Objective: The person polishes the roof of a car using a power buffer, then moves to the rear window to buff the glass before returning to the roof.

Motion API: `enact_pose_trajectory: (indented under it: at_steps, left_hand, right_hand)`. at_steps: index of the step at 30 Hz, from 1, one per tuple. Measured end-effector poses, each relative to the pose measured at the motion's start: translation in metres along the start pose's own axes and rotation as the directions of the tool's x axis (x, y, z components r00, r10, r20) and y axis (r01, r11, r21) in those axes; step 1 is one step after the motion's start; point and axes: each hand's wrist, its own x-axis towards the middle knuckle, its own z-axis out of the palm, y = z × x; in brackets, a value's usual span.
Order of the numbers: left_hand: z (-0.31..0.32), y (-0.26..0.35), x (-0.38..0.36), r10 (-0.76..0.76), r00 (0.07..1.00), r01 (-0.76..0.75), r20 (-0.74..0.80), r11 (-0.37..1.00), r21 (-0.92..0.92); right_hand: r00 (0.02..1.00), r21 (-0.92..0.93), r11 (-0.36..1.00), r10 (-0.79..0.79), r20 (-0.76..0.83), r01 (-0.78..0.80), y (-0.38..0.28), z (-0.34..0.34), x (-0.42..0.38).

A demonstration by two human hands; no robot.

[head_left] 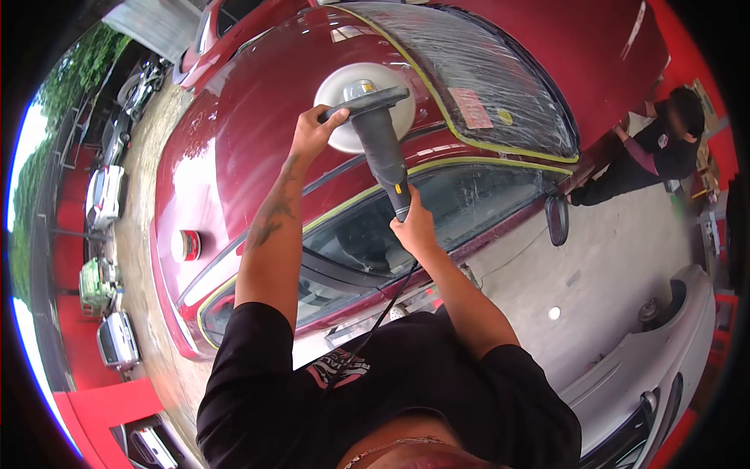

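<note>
My left hand is closed around the black side handle of a car polisher. My right hand grips the rear end of the polisher's dark body. Its round white pad lies against the dark red roof of a car. A black cord trails from the tool down over my shirt. Yellow-green masking tape edges the windshield, which has plastic film over it. A red can sits on the car's rear part at left.
Another person in dark clothes is beside the car's front at right. The side mirror sticks out near the grey floor. A silver car stands at lower right. Several parked vehicles line the left.
</note>
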Motion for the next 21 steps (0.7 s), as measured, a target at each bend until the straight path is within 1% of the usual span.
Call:
enact_pose_trajectory:
  at_steps: [3,6,10,13,16,19,21]
  left_hand:
    - [0.028,0.016,0.021,0.032,0.998,-0.031,0.061,0.999,-0.011]
    - [0.042,0.027,0.027,0.032,0.995,-0.032,0.09,0.999,0.0]
    - [0.037,0.021,0.018,0.001,0.996,-0.003,0.085,1.0,0.019]
    - [0.016,0.016,-0.008,-0.053,0.998,0.051,0.044,0.998,0.037]
    - [-0.009,-0.002,-0.04,-0.064,0.997,0.063,-0.031,0.998,-0.01]
    - [-0.044,-0.016,-0.079,-0.13,0.987,0.132,-0.098,0.991,0.016]
    - [-0.066,-0.024,-0.111,-0.148,0.973,0.148,-0.175,0.989,-0.015]
  right_hand:
    - [0.997,0.024,1.0,0.009,-0.07,-0.008,0.011,-0.017,0.01]
    - [0.995,0.046,0.999,-0.003,-0.098,0.008,0.018,-0.029,0.013]
    - [0.994,-0.029,0.998,-0.051,-0.101,0.048,0.023,-0.027,0.01]
    - [0.998,-0.011,0.998,-0.056,-0.036,0.056,0.022,-0.017,0.002]
    - [0.995,-0.071,0.993,-0.092,0.024,0.094,0.018,-0.001,-0.009]
    - [0.987,-0.16,0.984,-0.059,0.146,0.082,0.004,0.016,-0.019]
    - [0.971,-0.173,0.973,-0.113,0.212,0.151,-0.006,0.028,-0.026]
